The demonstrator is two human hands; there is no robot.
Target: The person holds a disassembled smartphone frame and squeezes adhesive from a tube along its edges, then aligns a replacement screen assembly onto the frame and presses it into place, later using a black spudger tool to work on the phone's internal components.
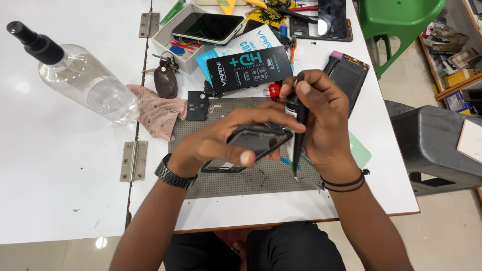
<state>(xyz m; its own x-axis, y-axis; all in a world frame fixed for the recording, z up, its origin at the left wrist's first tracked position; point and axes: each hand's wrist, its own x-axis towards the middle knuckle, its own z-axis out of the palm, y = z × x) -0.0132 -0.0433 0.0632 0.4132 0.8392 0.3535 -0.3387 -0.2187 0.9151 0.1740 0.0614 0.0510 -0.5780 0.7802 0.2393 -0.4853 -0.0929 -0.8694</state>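
The left hand (228,143) is gripping a dark phone frame (251,145) by its edges, holding it tilted just above the grey work mat (211,178) near the front edge of the desk (261,208). The right hand (321,123) is closed around a black pen-shaped tool (297,128), held upright with its tip pointing down beside the frame's right edge.

Progress, as a judgement: the phone is already opened, since a separated panel (346,80) is lying right of the mat and debris is dotting the mat. Work on the frame is under way; reassembly appears outstanding. A boxed phone (208,26) and a black accessory package (248,68) are waiting at the rear, and a clear spray bottle (83,75) is lying at the left.
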